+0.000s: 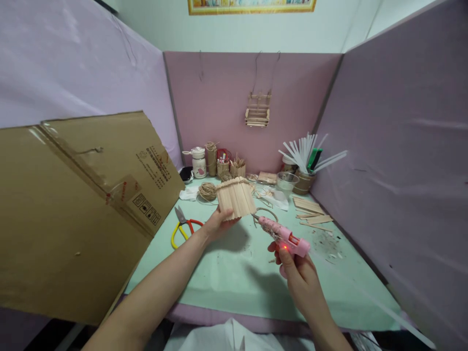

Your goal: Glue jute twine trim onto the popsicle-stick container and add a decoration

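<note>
My left hand [222,223] grips a small panel of wooden craft sticks [236,197] by its lower edge, holding it above the table. A strip of rope or beading runs along the panel's top edge. In my right hand [298,270] is a pink hot glue gun [280,232], its red light lit. The gun's nozzle points at the panel's lower right corner; whether it touches I cannot tell. A long clear glue stick trails from the gun's back end. Scissors [182,226] with red and yellow handles lie left of my left hand.
A large cardboard sheet [84,204] leans at the left. Along the back stand a white bottle [199,163], a twine ball [207,191], a clear cup [287,181] and a pot of glue sticks [304,183]. Loose craft sticks [310,209] lie at right. A wooden swing [257,116] hangs behind.
</note>
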A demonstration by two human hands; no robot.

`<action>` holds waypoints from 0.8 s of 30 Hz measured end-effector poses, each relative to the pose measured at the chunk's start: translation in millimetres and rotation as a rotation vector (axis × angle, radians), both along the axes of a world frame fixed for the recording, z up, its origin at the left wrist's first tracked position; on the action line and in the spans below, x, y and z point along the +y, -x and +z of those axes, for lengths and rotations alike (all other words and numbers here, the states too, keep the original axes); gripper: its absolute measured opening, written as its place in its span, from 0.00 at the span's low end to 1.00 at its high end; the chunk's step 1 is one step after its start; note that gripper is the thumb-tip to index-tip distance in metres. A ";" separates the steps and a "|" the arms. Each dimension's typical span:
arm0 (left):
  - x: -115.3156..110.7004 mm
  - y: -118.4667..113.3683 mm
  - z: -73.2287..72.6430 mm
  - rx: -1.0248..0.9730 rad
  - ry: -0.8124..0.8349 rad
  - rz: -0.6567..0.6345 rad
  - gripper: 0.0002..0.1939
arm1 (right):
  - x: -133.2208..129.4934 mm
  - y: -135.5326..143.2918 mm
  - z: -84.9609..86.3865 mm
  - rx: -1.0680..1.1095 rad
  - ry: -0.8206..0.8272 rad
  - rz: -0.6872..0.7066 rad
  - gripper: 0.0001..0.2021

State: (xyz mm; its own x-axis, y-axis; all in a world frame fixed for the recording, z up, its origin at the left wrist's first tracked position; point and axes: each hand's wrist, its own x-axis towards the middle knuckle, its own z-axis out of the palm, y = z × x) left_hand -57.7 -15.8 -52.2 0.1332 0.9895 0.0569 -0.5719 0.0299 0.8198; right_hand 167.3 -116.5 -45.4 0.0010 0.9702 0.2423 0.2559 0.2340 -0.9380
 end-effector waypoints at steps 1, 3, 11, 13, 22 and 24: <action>0.0 -0.4 0.1 -0.003 0.010 0.007 0.38 | 0.7 0.4 -0.7 -0.005 0.002 0.001 0.22; -0.4 -1.1 0.4 -0.015 0.024 0.016 0.35 | 1.8 1.0 -1.6 -0.014 0.002 -0.001 0.22; -0.6 -2.6 1.7 0.010 0.011 0.068 0.33 | 1.8 2.6 0.1 -0.077 -0.038 -0.047 0.22; 0.9 -2.5 -0.3 0.034 0.015 0.106 0.32 | 1.7 3.3 0.2 -0.099 -0.071 -0.057 0.22; -1.6 -9.5 0.6 0.164 0.027 0.264 0.36 | 9.7 7.3 0.2 -0.161 -0.169 -0.104 0.18; -3.1 -11.1 1.5 0.188 0.013 0.261 0.38 | 12.5 6.8 -0.5 -0.174 -0.178 -0.123 0.19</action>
State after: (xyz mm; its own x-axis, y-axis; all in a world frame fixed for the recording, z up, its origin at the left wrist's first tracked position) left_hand -46.5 -18.9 -50.7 -0.1178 0.9921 0.0422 -0.4001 -0.0863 0.9124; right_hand 160.5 -104.0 -45.9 0.0597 0.9074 0.4160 0.4463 0.3485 -0.8242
